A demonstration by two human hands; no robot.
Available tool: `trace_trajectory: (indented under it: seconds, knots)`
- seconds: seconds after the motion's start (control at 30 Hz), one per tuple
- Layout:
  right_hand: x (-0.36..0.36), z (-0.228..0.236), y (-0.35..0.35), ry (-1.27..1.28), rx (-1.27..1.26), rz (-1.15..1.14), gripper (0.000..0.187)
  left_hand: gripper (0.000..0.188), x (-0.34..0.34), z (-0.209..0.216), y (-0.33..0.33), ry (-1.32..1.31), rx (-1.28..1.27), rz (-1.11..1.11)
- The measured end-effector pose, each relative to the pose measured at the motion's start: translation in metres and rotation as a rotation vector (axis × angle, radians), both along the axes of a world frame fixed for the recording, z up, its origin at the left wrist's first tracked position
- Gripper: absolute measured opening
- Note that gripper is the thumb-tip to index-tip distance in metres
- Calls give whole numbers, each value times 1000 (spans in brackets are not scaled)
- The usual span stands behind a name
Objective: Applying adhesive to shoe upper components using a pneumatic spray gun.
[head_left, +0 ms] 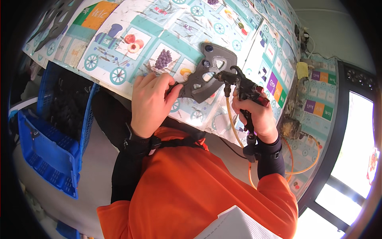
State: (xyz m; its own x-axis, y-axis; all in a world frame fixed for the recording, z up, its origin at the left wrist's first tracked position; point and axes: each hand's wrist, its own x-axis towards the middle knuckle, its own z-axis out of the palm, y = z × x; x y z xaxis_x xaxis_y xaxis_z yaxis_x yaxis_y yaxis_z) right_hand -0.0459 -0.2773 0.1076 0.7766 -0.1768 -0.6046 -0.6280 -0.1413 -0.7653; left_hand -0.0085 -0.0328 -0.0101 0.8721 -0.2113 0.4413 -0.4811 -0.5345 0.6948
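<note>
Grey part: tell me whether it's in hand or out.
In hand: the left hand pinches one end of the grey part.

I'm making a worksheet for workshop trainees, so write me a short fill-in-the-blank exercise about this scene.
The person's ____ hand holds the spray gun.
The flat part pinched by the left hand is coloured ____.
The crate at the picture's far left is coloured ____.
The table covering shows a printed bunch of purple ____.

Missing words: right; grey; blue; grapes.
</note>
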Motion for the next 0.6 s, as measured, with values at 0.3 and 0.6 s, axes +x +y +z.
trace_trajectory:
  seconds: [0.3,0.6]
  knots:
    - [0,2,12,-5,73,88,24,23,0,-1,0,-5,18,-3]
    - [-14,7,7,48,78,92,24,23,-2,-1,2,34,50,-26]
